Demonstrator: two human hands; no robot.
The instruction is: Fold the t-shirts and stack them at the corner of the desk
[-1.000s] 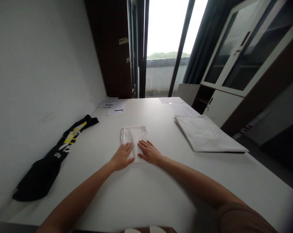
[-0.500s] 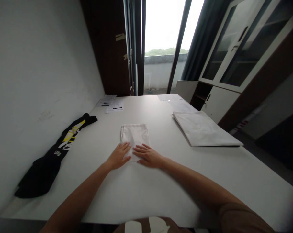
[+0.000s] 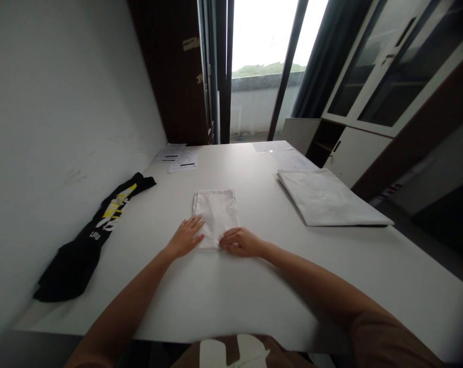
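A small folded white cloth (image 3: pixel 217 212) lies flat on the white table, its layers showing along the left edge. My left hand (image 3: pixel 185 236) rests on its near left side, with the palm down and the fingers stretched out. At the near right corner, my right hand (image 3: pixel 239 242) has its fingers bent and drawn together on the cloth's edge. Those fingertips are partly hidden, but they appear to pinch the fabric.
A black garment (image 3: pixel 89 240) with yellow and white print lies along the wall at left. A larger folded white cloth (image 3: pixel 331 197) is at right, near the table (image 3: pixel 262 291) edge. Papers (image 3: pixel 183 161) lie at the far left, others (image 3: pixel 288 158) at the far right.
My right hand has gone from lying flat on the cloth to bent fingers at its near right corner. My left hand has shifted slightly left and stays flat. The view has tilted slightly.
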